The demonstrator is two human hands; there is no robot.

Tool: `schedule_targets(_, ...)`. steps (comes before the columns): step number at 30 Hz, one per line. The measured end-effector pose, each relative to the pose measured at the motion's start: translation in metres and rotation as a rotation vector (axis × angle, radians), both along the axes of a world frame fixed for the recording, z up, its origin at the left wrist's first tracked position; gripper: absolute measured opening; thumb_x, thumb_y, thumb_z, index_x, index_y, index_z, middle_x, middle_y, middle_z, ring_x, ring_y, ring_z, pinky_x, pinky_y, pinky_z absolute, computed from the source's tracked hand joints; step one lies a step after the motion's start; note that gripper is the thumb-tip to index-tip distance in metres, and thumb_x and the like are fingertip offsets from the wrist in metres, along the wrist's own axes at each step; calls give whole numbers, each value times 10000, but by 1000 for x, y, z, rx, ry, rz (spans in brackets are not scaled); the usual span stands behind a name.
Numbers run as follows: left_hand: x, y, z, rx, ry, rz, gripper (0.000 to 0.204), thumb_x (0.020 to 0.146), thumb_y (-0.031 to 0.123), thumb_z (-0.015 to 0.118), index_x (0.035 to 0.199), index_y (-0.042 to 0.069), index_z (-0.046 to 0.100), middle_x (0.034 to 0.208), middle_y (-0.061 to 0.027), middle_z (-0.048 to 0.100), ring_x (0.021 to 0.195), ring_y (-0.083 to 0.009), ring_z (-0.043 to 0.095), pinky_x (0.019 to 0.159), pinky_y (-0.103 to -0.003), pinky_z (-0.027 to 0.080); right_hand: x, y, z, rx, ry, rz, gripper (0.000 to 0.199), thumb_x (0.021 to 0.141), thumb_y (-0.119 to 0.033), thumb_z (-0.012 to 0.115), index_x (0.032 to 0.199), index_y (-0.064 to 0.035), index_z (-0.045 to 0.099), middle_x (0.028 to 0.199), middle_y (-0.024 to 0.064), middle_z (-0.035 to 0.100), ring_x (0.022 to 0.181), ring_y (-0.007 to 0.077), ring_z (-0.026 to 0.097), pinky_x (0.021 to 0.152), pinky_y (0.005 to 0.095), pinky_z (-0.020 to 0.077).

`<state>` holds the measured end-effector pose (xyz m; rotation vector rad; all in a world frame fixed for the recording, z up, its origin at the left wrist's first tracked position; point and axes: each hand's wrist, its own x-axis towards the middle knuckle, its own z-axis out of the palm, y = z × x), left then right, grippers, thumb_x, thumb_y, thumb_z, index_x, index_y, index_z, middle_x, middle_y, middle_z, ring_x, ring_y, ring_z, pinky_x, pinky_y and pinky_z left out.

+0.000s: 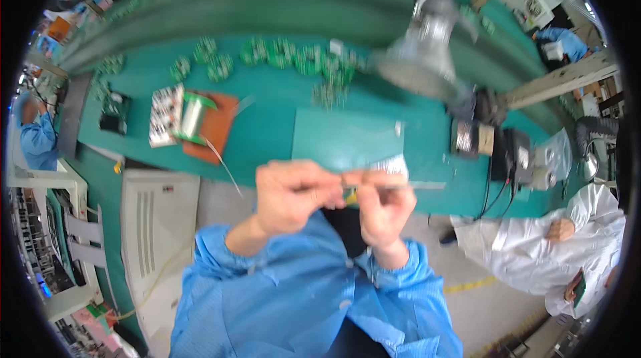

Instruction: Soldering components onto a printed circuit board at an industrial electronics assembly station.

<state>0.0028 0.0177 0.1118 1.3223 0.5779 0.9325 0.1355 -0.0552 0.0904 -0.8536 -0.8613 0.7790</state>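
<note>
Close together above the table's near edge, my left hand (290,191) and my right hand (384,208) are both closed, fingertips pinched. A thin, straight light rod (427,185) sticks out to the right from my right hand; blur hides what kind of tool or piece it is. Whatever the left fingers pinch is too small to make out. Beyond the hands lies a pale translucent sheet (344,134), with a white printed paper (394,166) by my right fingers. To the left, a green-flanged spool of silvery wire (193,118) rests on a brown pad (224,121), its loose end hanging forward.
A white tray of small parts (165,116) touches the spool's left side. Several green circuit boards (310,59) line the table's (264,111) back. A lamp (420,64) overhangs the right half. Black boxes with cables (517,148) stand right, near a person in white (514,251).
</note>
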Motion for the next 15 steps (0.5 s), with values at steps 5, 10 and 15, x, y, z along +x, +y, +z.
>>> schedule_targets(5,1,-4,2,-72,-167,23,63,752,-104,629,810,-93,650,730,-160,640,620,-216,656,530,-274,555,2,9,-8,96,174,134,123,836,32,572,958,22,576,928,174,640,881,230,609,791,352,494)
schedule_targets(10,-9,-11,21,53,-81,-55,83,757,-85,636,835,-68,659,764,-137,649,644,-177,657,553,-251,534,6,-4,-5,51,51,78,152,822,50,519,947,20,601,908,152,626,864,213,587,757,309,460)
schedule_targets(15,-32,-14,19,182,-73,9,95,737,-22,675,832,-19,670,767,-93,656,644,-138,642,562,-251,508,-6,-4,3,-29,211,240,363,941,-297,470,1076,25,567,1102,177,586,909,234,585,806,336,476)
